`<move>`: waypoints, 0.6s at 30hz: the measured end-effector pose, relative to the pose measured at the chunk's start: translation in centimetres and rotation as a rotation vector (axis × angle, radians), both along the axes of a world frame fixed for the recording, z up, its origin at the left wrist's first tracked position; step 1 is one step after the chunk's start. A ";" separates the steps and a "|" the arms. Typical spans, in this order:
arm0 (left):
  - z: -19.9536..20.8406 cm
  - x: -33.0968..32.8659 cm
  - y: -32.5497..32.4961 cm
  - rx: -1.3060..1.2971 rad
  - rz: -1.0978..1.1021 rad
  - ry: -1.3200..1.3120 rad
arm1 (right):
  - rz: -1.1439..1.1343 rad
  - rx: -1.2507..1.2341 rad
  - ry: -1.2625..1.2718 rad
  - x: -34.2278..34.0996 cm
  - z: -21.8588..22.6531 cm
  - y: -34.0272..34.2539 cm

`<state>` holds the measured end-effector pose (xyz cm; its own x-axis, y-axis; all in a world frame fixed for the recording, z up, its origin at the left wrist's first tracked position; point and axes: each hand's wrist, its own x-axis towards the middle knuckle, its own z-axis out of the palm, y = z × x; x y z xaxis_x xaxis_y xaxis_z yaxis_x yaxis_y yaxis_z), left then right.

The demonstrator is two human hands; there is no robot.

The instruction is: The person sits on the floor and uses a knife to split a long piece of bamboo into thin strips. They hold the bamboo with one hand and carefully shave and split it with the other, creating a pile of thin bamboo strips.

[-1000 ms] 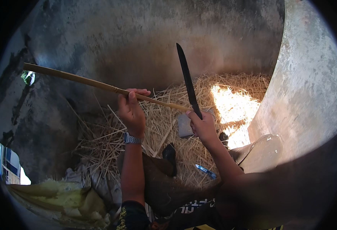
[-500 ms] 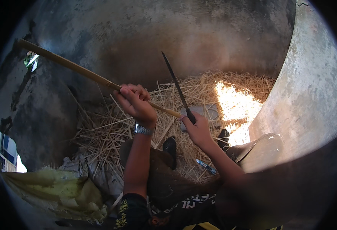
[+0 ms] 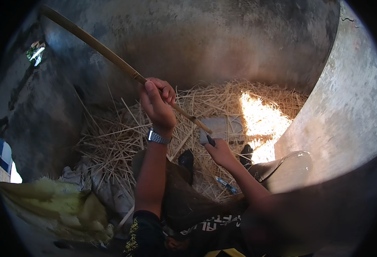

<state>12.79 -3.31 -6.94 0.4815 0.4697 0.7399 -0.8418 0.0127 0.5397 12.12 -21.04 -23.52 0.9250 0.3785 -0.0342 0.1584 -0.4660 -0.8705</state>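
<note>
1. Left hand (image 3: 156, 103): fingers wrapped around a long, smooth bamboo stick (image 3: 107, 51), held slanted above the straw (image 3: 111, 137).
2. Right hand (image 3: 220, 152): fingers closed on a dark knife handle (image 3: 210, 140); the blade appears hidden.

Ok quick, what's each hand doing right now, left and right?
Left hand: closed around the long bamboo stick, holding it raised.
Right hand: closed on a dark knife handle; the blade can't be made out.

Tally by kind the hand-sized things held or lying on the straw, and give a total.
Long yellow-brown bamboo stick, held in the left hand: 1
Dark-handled knife, in the right hand, blade not visible: 1
Flat grey rectangular block on the straw: 1
Small blue pen-like object: 1
Total: 4
</note>
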 end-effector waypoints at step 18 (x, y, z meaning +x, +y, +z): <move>9.6 1.3 -2.4 0.065 -0.098 -0.007 | -0.060 0.281 0.115 0.9 1.4 0.1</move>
